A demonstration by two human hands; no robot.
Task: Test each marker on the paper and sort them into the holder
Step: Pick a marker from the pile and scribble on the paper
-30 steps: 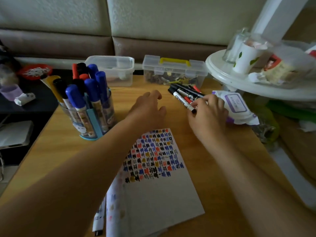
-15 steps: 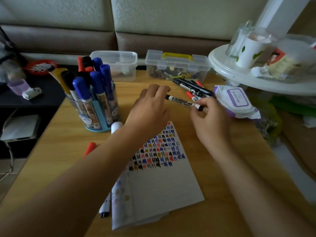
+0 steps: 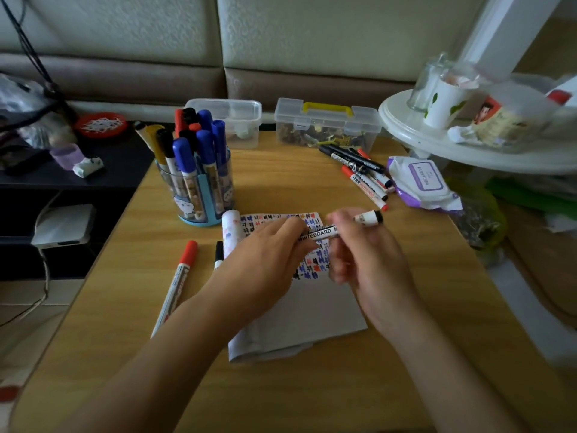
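Both hands hold one black-capped whiteboard marker (image 3: 324, 232) level above the paper (image 3: 312, 310). My left hand (image 3: 265, 264) grips its left end; my right hand (image 3: 362, 254) grips the right part, the black cap sticking out past my fingers. The paper lies on the wooden table, its top rows filled with small coloured test marks. A clear holder (image 3: 199, 189) with a blue divider stands at the back left, packed with several blue, black and red markers. A loose pile of markers (image 3: 359, 170) lies at the back right.
A red marker (image 3: 178, 282) and a black one (image 3: 218, 254) lie left of the paper. Two clear plastic boxes (image 3: 327, 126) sit at the table's far edge. A wipes pack (image 3: 421, 182) and a white round stand (image 3: 468, 151) crowd the right.
My right hand lifted a marker from the back-right pile and brought it over the paper. My left hand came across and now grips its other end.
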